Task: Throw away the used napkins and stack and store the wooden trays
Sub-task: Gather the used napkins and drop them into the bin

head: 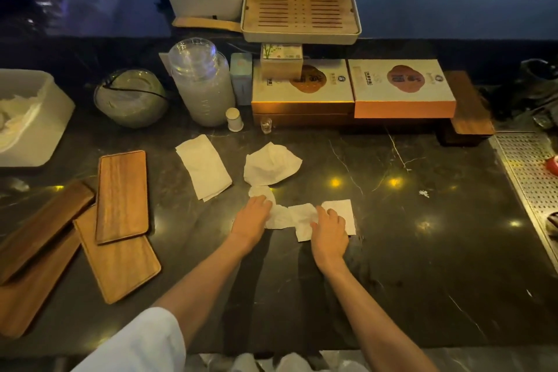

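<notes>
Several white used napkins lie on the dark marble counter. A flat folded napkin point(203, 166) sits left of a crumpled napkin point(270, 164). Nearer me, a strip of creased napkins point(288, 216) stretches between my hands. My left hand point(252, 219) rests palm down on its left end, and my right hand point(329, 228) presses on its right end, fingers bent over the paper. Whether either hand grips the paper I cannot tell. Several wooden trays lie loosely overlapped at the left: one upper tray point(122, 195), one below it point(117, 266), and two more at the far left point(39, 229).
A white bin point(39, 118) with tissue stands far left. A glass bowl point(131, 96), a jar point(202, 81), a small white cup point(234, 119), boxes point(401, 86) and a slatted tea tray point(300, 10) line the back. A metal drain grid point(528, 175) runs along the right.
</notes>
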### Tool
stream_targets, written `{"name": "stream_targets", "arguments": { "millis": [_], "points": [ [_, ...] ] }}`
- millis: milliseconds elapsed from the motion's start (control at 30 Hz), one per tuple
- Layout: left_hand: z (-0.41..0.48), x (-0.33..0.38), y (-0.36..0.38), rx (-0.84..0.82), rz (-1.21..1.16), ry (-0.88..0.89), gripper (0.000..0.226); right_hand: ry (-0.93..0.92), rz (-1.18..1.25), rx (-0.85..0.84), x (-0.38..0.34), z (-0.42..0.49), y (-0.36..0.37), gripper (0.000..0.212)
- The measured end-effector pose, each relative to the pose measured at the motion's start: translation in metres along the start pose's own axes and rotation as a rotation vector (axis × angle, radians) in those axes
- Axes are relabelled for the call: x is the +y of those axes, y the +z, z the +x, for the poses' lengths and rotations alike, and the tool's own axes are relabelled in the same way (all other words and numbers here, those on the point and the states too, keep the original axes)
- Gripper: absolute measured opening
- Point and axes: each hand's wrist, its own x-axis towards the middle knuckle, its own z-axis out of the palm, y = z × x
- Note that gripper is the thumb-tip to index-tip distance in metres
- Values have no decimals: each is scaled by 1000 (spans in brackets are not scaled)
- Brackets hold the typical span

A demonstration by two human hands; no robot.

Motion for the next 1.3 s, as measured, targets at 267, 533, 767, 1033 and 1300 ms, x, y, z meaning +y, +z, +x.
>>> {"name": "stream_targets", "arguments": {
  "millis": [267,533,767,1033,1300],
  "points": [
    [-42,-22,2,2,-11,-110,17,-142,185,-88,7,-8,-12,35],
    [-148,-69,-1,232,-198,-359,25,-312,389,-261,-37,-46,10,36],
    [-232,-101,11,347,-364,-276,25,-331,361,-237,-60,-130,25,40],
    [-291,-107,55,353,-477,-94,23,-120,505,-74,-36,-277,54,32],
    [-386,-85,141,101,-658,29,48,51,592,-83,13,-385,137,30]
  ]
}}
